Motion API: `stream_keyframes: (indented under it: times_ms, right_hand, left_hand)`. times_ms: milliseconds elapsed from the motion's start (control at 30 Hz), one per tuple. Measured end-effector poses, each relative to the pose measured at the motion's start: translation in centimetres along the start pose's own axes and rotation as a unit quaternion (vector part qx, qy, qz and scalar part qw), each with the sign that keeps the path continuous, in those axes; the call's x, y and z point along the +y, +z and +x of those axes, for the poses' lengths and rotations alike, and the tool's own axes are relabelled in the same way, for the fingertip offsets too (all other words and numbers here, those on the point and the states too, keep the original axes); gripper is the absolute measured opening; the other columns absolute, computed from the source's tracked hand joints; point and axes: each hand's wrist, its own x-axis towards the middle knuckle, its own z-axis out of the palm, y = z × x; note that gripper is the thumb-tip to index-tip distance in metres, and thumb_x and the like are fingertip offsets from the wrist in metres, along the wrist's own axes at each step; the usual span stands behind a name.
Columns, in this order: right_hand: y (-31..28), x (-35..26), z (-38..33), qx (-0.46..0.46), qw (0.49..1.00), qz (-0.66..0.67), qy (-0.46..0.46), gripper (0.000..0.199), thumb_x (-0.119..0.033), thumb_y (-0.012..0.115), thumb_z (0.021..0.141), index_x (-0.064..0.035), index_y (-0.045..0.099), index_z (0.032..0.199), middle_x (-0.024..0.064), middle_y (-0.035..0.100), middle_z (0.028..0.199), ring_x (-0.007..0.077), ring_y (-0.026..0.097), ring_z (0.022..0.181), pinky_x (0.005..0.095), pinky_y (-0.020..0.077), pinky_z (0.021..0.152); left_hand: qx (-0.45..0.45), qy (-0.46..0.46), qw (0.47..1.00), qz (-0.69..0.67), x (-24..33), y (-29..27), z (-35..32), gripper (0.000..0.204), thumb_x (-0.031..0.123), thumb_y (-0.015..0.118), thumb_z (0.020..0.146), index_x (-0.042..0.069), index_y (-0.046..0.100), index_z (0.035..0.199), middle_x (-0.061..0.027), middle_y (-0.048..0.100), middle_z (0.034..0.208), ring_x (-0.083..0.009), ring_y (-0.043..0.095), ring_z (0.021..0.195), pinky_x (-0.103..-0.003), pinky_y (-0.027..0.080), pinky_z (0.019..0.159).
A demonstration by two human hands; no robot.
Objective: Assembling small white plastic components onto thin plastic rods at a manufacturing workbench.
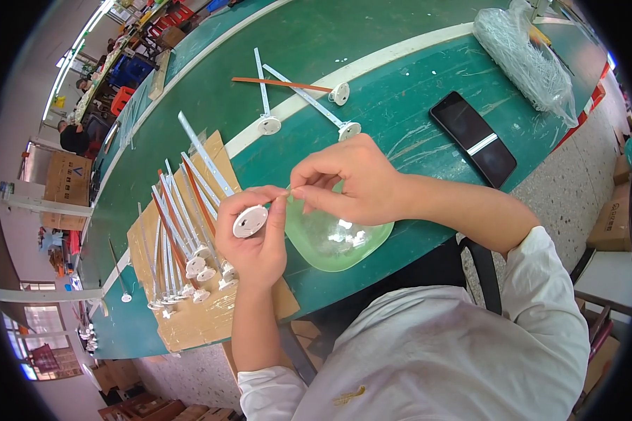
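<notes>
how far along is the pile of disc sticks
Done: a batch of disc-ended strips lies on the cardboard. In hand: the left hand holds one strip by its white disc while the right hand pinches something thin at it, over the green bowl. Left: three strips lie apart up the table.

Bare green table (pixel 372 84) lies open ahead. A pile of sticks (pixel 182 259) on cardboard (pixel 203 316) crowds the left; a phone (pixel 474 138) and plastic bag (pixel 527 59) block the right.
</notes>
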Motion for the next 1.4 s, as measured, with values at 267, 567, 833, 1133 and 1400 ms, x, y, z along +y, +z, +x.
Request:
stream_keyframes:
  times_ms: [267,567,833,1133,1400]
  right_hand:
    - [1.0,0.3,-0.3,0.061,0.996,-0.022,-0.059,0.004,0.001,0.068,0.089,0.0047,0.069,0.089,0.0103,0.072,0.079,0.0145,0.074,0.071,0.0255,0.0605,0.064]
    - [0.7,-0.2,-0.2,0.147,0.943,-0.174,-0.244,0.011,0.001,0.074,0.077,-0.0023,0.07,0.087,0.0091,0.07,0.073,0.0212,0.07,0.061,0.0279,0.053,0.051]
    - [1.3,0.5,-0.3,0.13,0.932,-0.195,-0.278,0.017,-0.001,0.075,0.076,-0.0042,0.069,0.092,0.0079,0.069,0.077,0.0231,0.068,0.062,0.0304,0.053,0.053]
    - [1.8,1.4,-0.5,0.149,0.932,-0.188,-0.272,0.013,0.0,0.073,0.078,-0.004,0.066,0.088,0.0063,0.066,0.076,0.0228,0.065,0.06,0.0324,0.0517,0.052]
    - [2.2,1.4,-0.5,0.145,0.93,-0.208,-0.267,0.013,0.001,0.071,0.078,-0.001,0.065,0.09,0.0072,0.066,0.078,0.0223,0.065,0.061,0.0321,0.053,0.053]
  left_hand:
    - [0.04,-0.022,0.997,-0.067,-0.8,0.2,-0.5,0.029,-0.008,0.069,0.088,0.002,0.051,0.108,-0.0172,0.07,0.102,-0.0212,0.068,0.096,-0.035,0.053,0.089]
    - [-0.115,-0.026,0.979,-0.167,0.3,1.2,-0.1,0.069,0.043,0.041,0.107,0.003,0.018,0.158,-0.0257,0.028,0.158,-0.0418,0.044,0.138,-0.048,0.041,0.11]
    - [-0.118,-0.085,0.96,-0.239,0.3,1.2,-0.4,0.064,0.031,0.048,0.107,0.002,0.021,0.157,-0.0275,0.038,0.153,-0.04,0.041,0.141,-0.05,0.035,0.115]
    - [-0.119,-0.122,0.937,-0.305,0.1,1.8,-0.7,0.06,0.026,0.05,0.106,0.002,0.027,0.156,-0.0277,0.037,0.154,-0.0383,0.041,0.142,-0.05,0.034,0.116]
    - [-0.091,-0.135,0.939,-0.302,0.3,1.8,-1.0,0.056,0.025,0.048,0.107,0.002,0.03,0.155,-0.028,0.039,0.152,-0.0387,0.041,0.141,-0.05,0.034,0.117]
